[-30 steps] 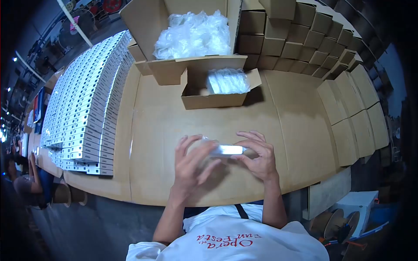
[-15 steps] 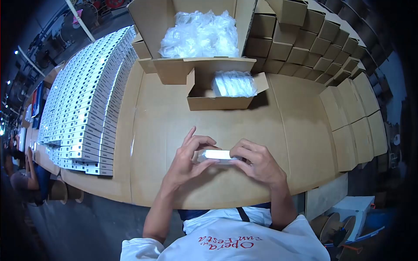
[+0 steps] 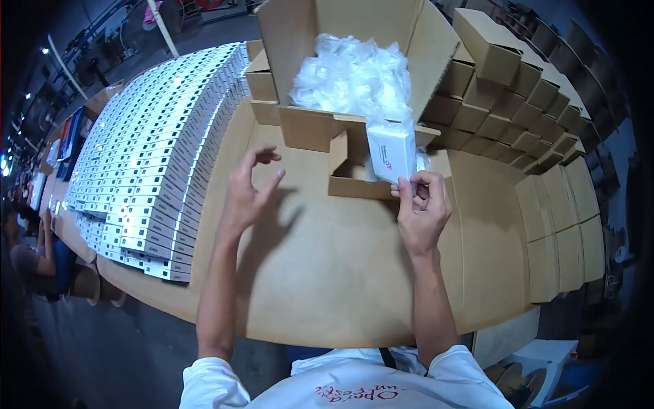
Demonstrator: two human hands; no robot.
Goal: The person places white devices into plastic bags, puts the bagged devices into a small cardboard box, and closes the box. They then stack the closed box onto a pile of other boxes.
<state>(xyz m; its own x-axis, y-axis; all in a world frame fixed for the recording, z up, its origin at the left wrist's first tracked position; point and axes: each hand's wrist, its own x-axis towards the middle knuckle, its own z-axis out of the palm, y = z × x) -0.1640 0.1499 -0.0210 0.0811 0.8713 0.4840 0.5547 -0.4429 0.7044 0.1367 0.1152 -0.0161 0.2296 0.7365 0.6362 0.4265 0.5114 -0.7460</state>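
Observation:
A flat white box in a clear plastic bag (image 3: 392, 151) is pinched at its lower edge by my right hand (image 3: 422, 208). It is raised in front of the small open carton (image 3: 357, 188), covering part of it. Wrapped items (image 3: 422, 161) inside that carton show only partly behind the bagged box. My left hand (image 3: 252, 187) is held over the table to the left, fingers apart, holding nothing. Behind the small carton, a large open carton (image 3: 368, 20) holds a heap of clear plastic bags (image 3: 354, 75).
Stacked white boxes (image 3: 150, 150) cover the table's left side. Brown cartons (image 3: 504, 102) are piled at the back right, with more cartons (image 3: 558, 225) along the right edge. A person (image 3: 44, 252) is at the far left. Brown board (image 3: 340, 273) covers the table.
The bagged white box has moved forward from between both hands, now held upright by my right hand alone. My left hand has let go and moved left. The view has shifted.

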